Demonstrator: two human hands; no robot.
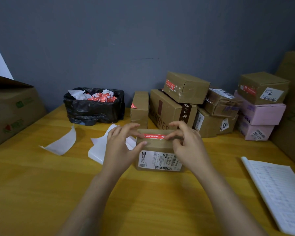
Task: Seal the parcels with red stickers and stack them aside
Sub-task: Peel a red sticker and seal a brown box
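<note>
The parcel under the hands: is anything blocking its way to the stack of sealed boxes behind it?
Nothing visible does. The parcel sits just in front of the stack of sealed boxes, with no object between them. The left hand and right hand are on it, at the red sticker.

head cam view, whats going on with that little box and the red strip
A person is sealing a small brown parcel on the wooden table. The left hand and right hand press the ends of a red sticker along its top edge. Behind it other parcels, some already stickered, sit stacked.
</note>
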